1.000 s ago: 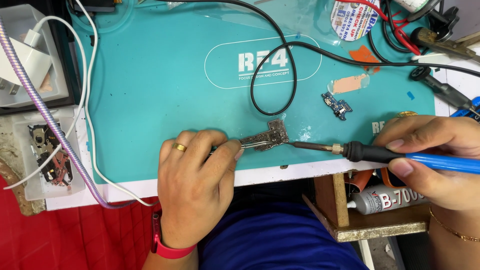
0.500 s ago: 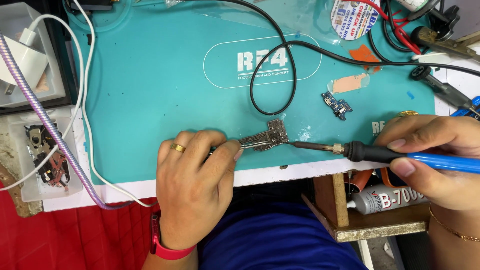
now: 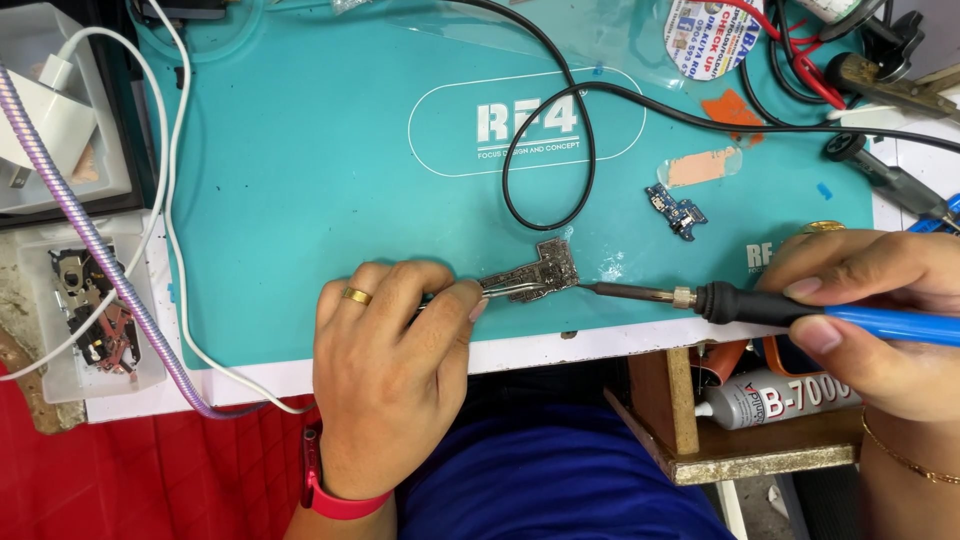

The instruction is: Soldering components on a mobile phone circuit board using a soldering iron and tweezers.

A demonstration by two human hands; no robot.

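Teal mat (image 3: 300,200), front edge | left hand (image 3: 385,375) pinches tweezers (image 3: 500,287) on small board (image 3: 550,270) | right hand (image 3: 880,320) grips soldering iron (image 3: 760,305) – tip touches board's right side

An electronics repair workshop: teal repair mat (image 3: 300,200), soldering iron (image 3: 760,305), small circuit boards (image 3: 675,210), glue tube (image 3: 780,398).

The left hand (image 3: 385,375) pinches tweezers (image 3: 500,287) that grip a small circuit board (image 3: 552,268) lying on a teal mat (image 3: 300,180). The right hand (image 3: 880,320) holds a blue-handled soldering iron (image 3: 760,305), its tip touching the board's right edge. A smaller blue board (image 3: 675,210) lies near, beyond the iron. A black cable (image 3: 560,150) loops above the board. A glue tube (image 3: 775,395) lies below the mat, under the right hand.
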